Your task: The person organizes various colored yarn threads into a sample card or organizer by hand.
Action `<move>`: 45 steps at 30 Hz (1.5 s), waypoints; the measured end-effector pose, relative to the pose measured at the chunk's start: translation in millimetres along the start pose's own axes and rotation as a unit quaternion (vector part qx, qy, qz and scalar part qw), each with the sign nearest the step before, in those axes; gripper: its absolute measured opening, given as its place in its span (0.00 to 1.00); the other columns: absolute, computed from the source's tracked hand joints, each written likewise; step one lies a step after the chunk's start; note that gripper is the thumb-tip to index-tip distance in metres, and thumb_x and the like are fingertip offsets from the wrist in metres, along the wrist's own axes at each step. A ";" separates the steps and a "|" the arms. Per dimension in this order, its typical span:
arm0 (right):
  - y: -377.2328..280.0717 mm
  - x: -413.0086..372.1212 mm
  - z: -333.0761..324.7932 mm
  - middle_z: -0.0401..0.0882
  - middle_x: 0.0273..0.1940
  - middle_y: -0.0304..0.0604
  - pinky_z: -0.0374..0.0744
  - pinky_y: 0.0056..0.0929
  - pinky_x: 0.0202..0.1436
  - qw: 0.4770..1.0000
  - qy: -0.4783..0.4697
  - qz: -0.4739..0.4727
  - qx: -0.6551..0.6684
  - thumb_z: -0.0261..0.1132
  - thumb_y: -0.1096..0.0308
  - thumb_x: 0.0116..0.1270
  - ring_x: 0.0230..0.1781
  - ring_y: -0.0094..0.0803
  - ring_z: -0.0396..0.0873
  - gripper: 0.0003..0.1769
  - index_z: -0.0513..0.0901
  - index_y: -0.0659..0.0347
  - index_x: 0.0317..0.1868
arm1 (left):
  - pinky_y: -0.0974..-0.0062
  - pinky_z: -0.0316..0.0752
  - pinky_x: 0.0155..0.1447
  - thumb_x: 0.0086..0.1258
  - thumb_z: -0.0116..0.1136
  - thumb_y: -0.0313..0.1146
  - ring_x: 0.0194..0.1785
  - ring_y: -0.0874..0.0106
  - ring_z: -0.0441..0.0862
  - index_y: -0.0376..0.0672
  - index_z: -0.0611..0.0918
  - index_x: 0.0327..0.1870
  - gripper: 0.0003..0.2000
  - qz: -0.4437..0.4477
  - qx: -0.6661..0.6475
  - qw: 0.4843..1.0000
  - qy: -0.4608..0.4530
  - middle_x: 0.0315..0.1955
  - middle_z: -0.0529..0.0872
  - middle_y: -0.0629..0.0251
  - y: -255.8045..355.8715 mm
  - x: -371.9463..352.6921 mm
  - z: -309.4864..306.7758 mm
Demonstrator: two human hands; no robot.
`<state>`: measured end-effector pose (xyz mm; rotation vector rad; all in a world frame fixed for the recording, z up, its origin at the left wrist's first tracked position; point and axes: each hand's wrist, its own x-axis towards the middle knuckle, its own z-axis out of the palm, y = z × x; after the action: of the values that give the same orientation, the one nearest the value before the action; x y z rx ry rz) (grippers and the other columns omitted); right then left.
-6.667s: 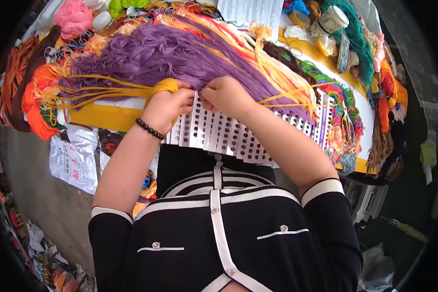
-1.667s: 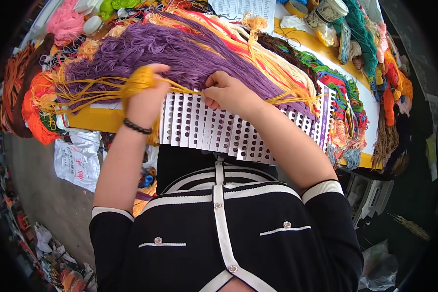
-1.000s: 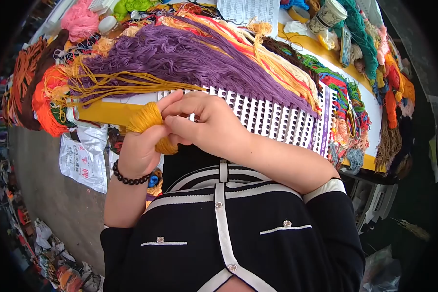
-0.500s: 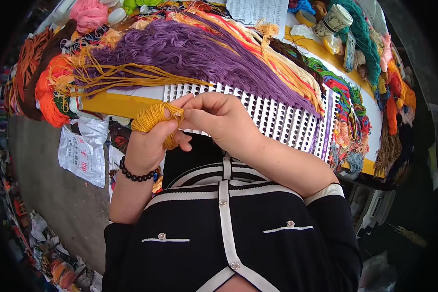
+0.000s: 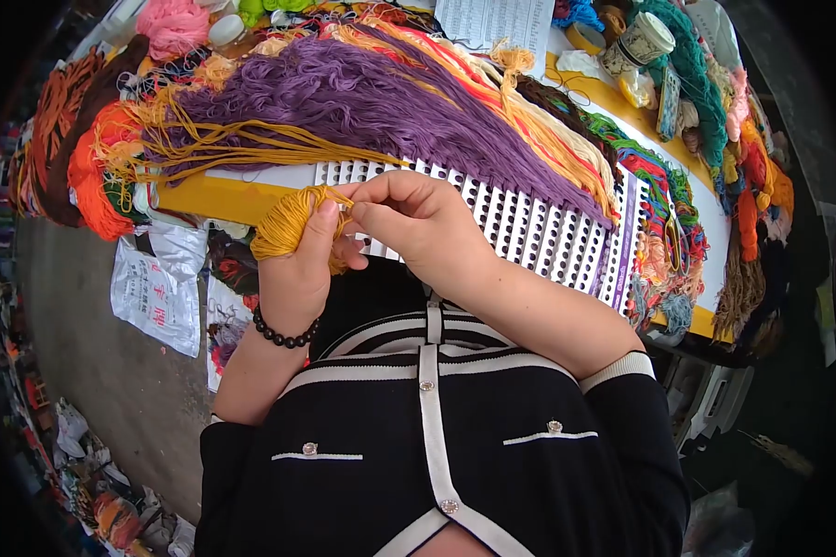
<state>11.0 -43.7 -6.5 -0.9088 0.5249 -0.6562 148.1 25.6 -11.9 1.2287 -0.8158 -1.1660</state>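
Observation:
My left hand [image 5: 297, 265] holds a mustard-yellow yarn bundle [image 5: 283, 223] wrapped around its fingers, just off the table's near edge. My right hand [image 5: 413, 223] pinches a strand at the top of that bundle, fingertips touching my left thumb. Behind both hands lies a white perforated thread card [image 5: 529, 232] with rows of holes. Purple yarn [image 5: 344, 97] and loose mustard strands [image 5: 232, 144] hang from the card and spread leftward over the table.
Orange [image 5: 93, 176], red, green [image 5: 641, 158] and brown [image 5: 738, 283] yarn skeins crowd the yellow table [image 5: 204, 200]. A printed sheet [image 5: 492, 19], a patterned cup [image 5: 643, 37] and a tape roll sit at the back. A printed plastic bag [image 5: 153, 292] lies on the floor at left.
My hands left the card and came together near my chest. The left hand brought the mustard bundle down off the table; the right hand now pinches a strand on it.

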 end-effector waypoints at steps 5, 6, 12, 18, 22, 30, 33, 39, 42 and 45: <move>-13.5 -0.4 -24.3 0.80 0.44 0.47 0.68 0.36 0.59 0.985 -0.004 -0.006 0.171 0.58 0.66 0.63 0.44 0.35 0.79 0.09 0.79 0.62 0.38 | 0.73 0.73 0.46 0.74 0.44 0.38 0.37 0.73 0.80 0.40 0.77 0.48 0.13 -0.044 -0.215 0.975 -0.016 0.33 0.83 0.65 -6.3 5.9 -24.0; -30.4 -6.1 -33.0 0.79 0.40 0.48 0.65 0.44 0.64 0.975 -0.050 -0.036 0.214 0.55 0.65 0.63 0.47 0.42 0.78 0.10 0.79 0.61 0.37 | 0.76 0.71 0.42 0.74 0.43 0.38 0.35 0.76 0.78 0.43 0.76 0.48 0.12 -0.038 -0.340 0.935 -0.088 0.31 0.82 0.69 -3.2 10.3 -40.1; -197.7 -102.7 -162.1 0.62 0.22 0.31 0.62 0.17 0.26 0.948 0.152 -0.241 -0.141 0.57 0.70 0.62 0.21 0.17 0.59 0.06 0.74 0.64 0.34 | 0.89 0.67 0.30 0.72 0.48 0.34 0.24 0.87 0.70 0.41 0.77 0.47 0.10 0.007 -0.331 0.931 0.152 0.32 0.80 0.74 5.3 28.0 -243.8; -192.4 -105.6 -165.5 0.82 0.35 0.37 0.73 0.18 0.40 0.601 0.500 -0.296 -0.549 0.61 0.70 0.61 0.35 0.20 0.76 0.12 0.83 0.67 0.43 | 0.91 0.63 0.29 0.72 0.45 0.35 0.28 0.87 0.69 0.40 0.75 0.56 0.15 -0.035 -0.011 0.973 0.229 0.43 0.81 0.64 16.7 34.1 -154.5; -77.4 -23.2 -90.6 0.82 0.29 0.40 0.75 0.23 0.33 0.836 0.165 -0.029 -0.522 0.66 0.66 0.59 0.27 0.21 0.75 0.11 0.85 0.64 0.38 | 0.92 0.61 0.27 0.72 0.44 0.35 0.23 0.88 0.66 0.40 0.73 0.58 0.17 -0.210 -0.115 0.964 -0.118 0.43 0.82 0.61 -10.5 65.2 -60.0; 1.0 33.2 -102.5 0.80 0.23 0.41 0.77 0.21 0.29 0.901 0.130 0.140 -0.389 0.59 0.66 0.62 0.22 0.23 0.77 0.12 0.83 0.69 0.34 | 0.84 0.73 0.38 0.70 0.49 0.36 0.35 0.79 0.79 0.41 0.75 0.48 0.11 -0.303 -0.011 0.952 -0.054 0.41 0.82 0.64 -34.6 94.0 26.1; -0.7 35.2 -103.0 0.79 0.22 0.40 0.77 0.22 0.28 0.901 0.131 0.148 -0.387 0.59 0.66 0.62 0.22 0.24 0.77 0.12 0.82 0.69 0.32 | 0.84 0.71 0.35 0.62 0.56 0.26 0.33 0.80 0.76 0.40 0.74 0.40 0.07 -0.232 0.024 0.969 -0.081 0.33 0.79 0.68 -52.8 99.7 29.9; -5.1 41.1 -98.8 0.78 0.21 0.40 0.77 0.22 0.27 0.904 0.154 0.188 -0.351 0.57 0.66 0.63 0.20 0.25 0.77 0.13 0.80 0.69 0.28 | 0.84 0.68 0.30 0.59 0.58 0.25 0.30 0.80 0.75 0.41 0.75 0.40 0.09 -0.194 0.060 0.976 -0.073 0.30 0.78 0.70 -64.4 104.7 31.9; -0.5 45.2 -97.2 0.77 0.20 0.40 0.76 0.23 0.27 0.871 0.126 0.159 -0.447 0.57 0.65 0.63 0.19 0.26 0.76 0.13 0.80 0.67 0.28 | 0.85 0.65 0.30 0.59 0.58 0.26 0.30 0.83 0.74 0.41 0.76 0.40 0.09 -0.176 0.143 0.971 -0.079 0.29 0.80 0.73 -67.9 106.5 33.8; 4.6 42.5 -96.8 0.77 0.21 0.41 0.76 0.24 0.29 0.792 0.111 0.063 -0.597 0.56 0.65 0.64 0.20 0.25 0.76 0.13 0.79 0.66 0.29 | 0.84 0.67 0.32 0.58 0.58 0.27 0.31 0.82 0.75 0.41 0.77 0.40 0.09 -0.165 0.177 0.967 -0.076 0.29 0.80 0.73 -65.4 105.7 32.5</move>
<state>-22.4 -124.3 -66.3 -1.9744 1.2644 -0.2360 129.7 -80.8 -81.3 1.6306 -0.9901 -1.4389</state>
